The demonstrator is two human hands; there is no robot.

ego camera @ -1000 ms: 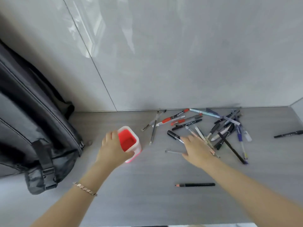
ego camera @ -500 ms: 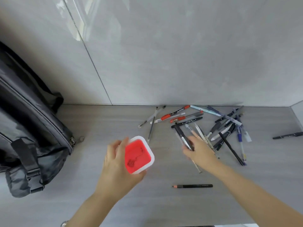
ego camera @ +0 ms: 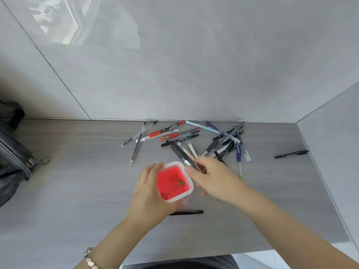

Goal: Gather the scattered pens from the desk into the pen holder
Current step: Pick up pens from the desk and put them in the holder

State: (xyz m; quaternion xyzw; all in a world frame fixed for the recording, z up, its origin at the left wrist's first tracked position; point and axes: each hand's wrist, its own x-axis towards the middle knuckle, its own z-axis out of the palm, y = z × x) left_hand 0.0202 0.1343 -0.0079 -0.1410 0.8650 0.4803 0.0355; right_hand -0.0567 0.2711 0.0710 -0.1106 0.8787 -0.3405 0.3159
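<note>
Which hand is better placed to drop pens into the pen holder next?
Right. The right hand grips a few pens beside the pen holder rim, while the left hand is occupied holding it.

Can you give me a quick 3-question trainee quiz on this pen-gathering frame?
1. True or false: the pen holder already has several pens standing in it.
2. Multiple choice: what does the right hand hold? A) a bunch of pens B) a zipper pull C) nothing
3. Fill in: the lone black marker lies far to the ___ of the pile.

Key
1. False. Its red inside shows no pens; the left hand grips it.
2. A. The fingers close on the bunch right at the holder's rim.
3. Right, apart from the rest, near the side wall.
</note>
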